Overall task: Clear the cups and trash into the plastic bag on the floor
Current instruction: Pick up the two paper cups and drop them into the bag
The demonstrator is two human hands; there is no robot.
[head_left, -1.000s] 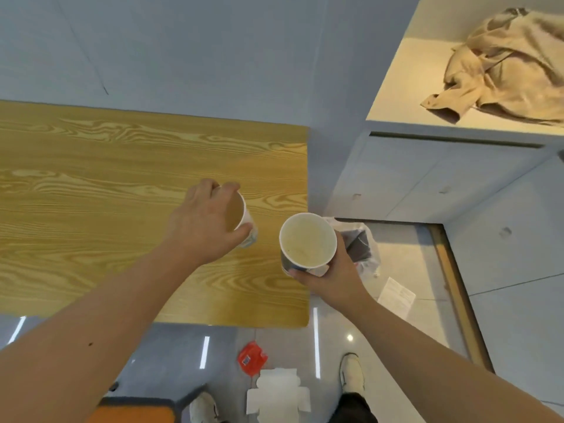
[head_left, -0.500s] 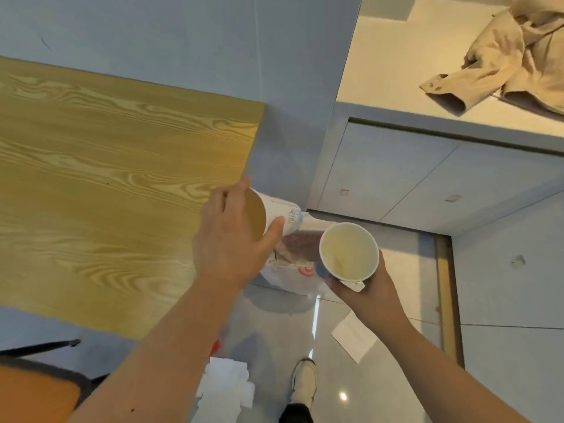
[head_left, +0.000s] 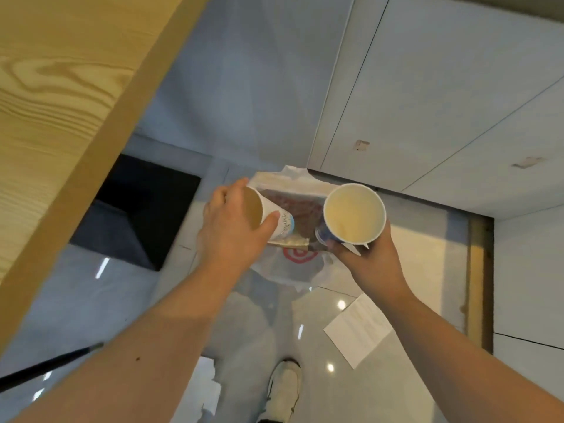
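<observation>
Glossy grey floor with plastic bag (red logo), 1 paper sheet

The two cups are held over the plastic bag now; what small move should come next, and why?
Probably lower the left hand a little and let its tilted cup drop into the plastic bag. That cup already lies on its side right above the bag's open mouth, while the right hand holds the other cup upright nearer the bag's right edge, so it can follow.
</observation>
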